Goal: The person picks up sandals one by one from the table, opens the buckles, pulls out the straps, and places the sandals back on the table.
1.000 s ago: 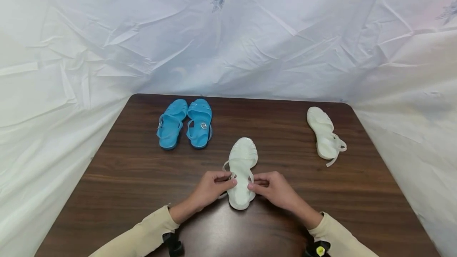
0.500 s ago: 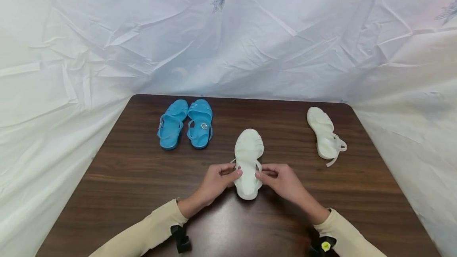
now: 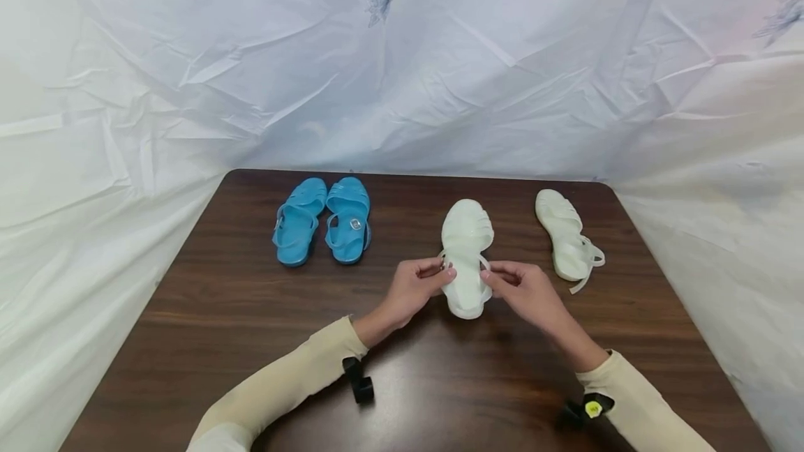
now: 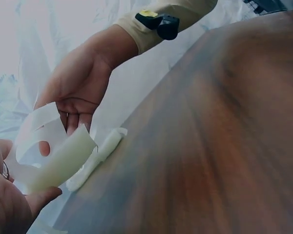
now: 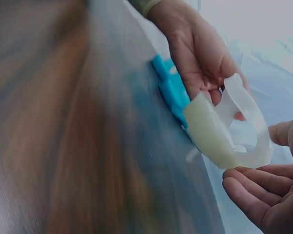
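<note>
Holds white sandal [image 3: 467, 257], toe pointing far, btwn L hand [image 3: 410, 291] & R hand [image 3: 530, 296] over brown table [image 3: 251, 340], w/ blue sandals [image 3: 347, 232] far L & 2nd white sandal [image 3: 564, 239] far R.

The left forearm [image 3: 283, 375] and right forearm [image 3: 641, 403], both in long sleeves, reach forward and slant inward. The left hand [image 3: 416, 286] and right hand [image 3: 526, 291] face each other, near but apart, roughly level. Each holds a pinch, thumb pointing inward, fingers bent; both wrists are bare.
</note>
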`<control>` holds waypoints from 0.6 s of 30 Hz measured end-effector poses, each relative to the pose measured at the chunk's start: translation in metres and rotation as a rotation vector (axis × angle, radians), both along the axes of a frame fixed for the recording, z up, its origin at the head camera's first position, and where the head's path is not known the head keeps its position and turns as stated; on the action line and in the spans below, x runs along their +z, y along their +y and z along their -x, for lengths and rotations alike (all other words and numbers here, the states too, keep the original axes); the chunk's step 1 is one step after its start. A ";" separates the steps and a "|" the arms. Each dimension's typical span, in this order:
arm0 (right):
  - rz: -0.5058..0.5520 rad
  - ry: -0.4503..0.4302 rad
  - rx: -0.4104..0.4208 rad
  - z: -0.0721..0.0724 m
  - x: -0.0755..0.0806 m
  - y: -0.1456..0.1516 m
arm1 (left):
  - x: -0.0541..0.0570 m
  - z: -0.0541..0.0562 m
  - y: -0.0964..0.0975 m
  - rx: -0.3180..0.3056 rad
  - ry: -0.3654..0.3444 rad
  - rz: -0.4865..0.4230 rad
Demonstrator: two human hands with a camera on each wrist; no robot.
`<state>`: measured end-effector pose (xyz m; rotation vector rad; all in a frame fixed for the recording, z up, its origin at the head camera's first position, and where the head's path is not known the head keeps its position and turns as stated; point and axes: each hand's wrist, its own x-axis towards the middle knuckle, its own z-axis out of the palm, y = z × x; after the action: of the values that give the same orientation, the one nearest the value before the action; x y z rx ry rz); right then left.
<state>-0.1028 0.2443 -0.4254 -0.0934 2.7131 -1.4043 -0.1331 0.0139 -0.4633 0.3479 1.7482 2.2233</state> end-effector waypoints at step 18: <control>-0.491 0.353 -0.232 0.043 0.014 0.128 | -0.010 0.060 0.082 0.009 0.051 -0.051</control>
<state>-0.1458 0.3720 -0.4114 0.0100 3.3719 -0.7735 -0.1931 0.0959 -0.4735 0.4127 1.7237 2.2884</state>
